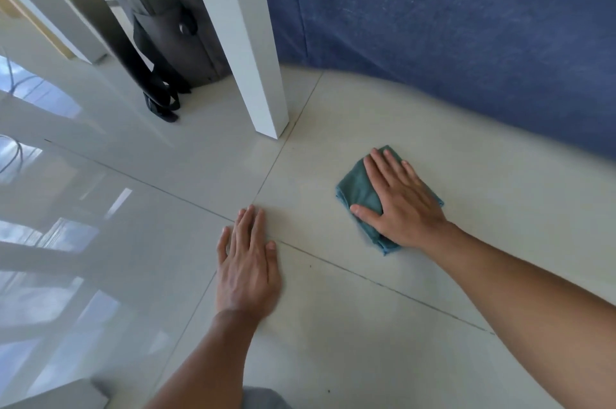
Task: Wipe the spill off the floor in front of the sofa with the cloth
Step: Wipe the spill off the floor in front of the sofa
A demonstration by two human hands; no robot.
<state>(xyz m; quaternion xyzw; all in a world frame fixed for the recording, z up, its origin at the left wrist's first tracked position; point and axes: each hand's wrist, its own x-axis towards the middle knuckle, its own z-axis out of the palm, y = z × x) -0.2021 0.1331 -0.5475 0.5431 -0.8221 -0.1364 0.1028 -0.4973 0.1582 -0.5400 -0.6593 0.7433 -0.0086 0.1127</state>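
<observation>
Teal cloth under flat right hand

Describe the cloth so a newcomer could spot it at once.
Start at the blue sofa along the top right. On the pale floor just before it, the right hand presses flat on the cloth. It is folded and teal, the floor's only coloured item.

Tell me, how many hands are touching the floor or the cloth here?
2. The left hand lies flat on the bare floor tile; the right hand presses the green cloth near the blue sofa.
</observation>
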